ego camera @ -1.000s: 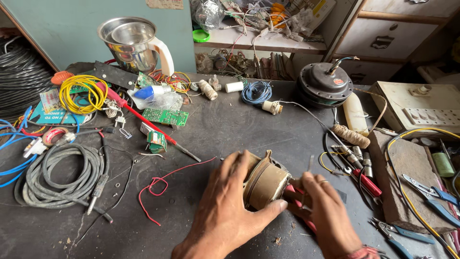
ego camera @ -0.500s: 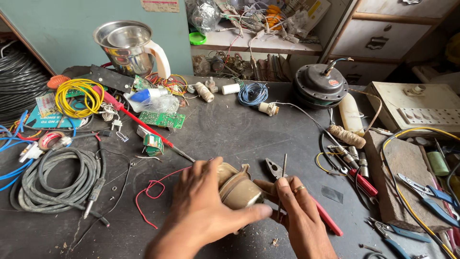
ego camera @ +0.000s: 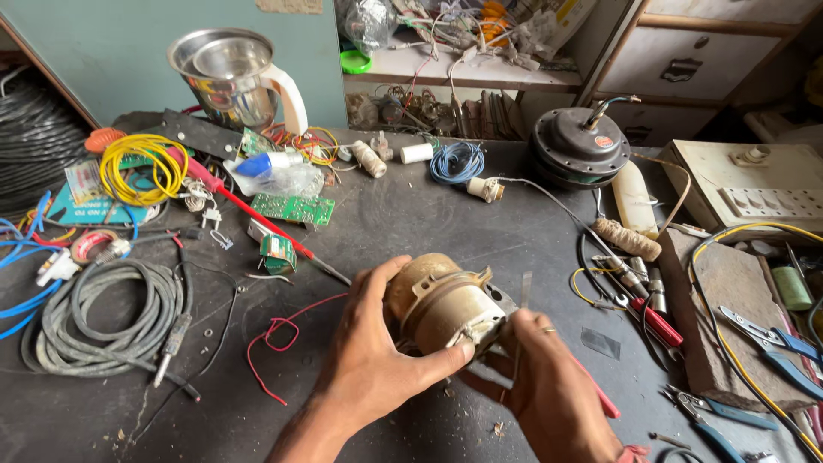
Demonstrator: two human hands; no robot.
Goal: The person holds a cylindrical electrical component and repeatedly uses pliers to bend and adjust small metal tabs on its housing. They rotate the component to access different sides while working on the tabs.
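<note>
Head view: small beige motor [ego camera: 441, 304] held above the dark workbench [ego camera: 446, 206], low centre, long axis running from 10 o'clock to 4 o'clock, flanged end toward 4. Left hand [ego camera: 369, 369] wraps it from 7 o'clock, thumb over the top, fingers curled under, gripping the casing. Right hand [ego camera: 549, 390] at 4 o'clock, fingers pinched on a thin metal tool [ego camera: 523, 296] standing upright against the motor's end. Red wire [ego camera: 283, 330] lies at 9 o'clock, grey cable coil [ego camera: 103, 317] further out; red-handled screwdriver [ego camera: 257, 219] at 11 o'clock.
</note>
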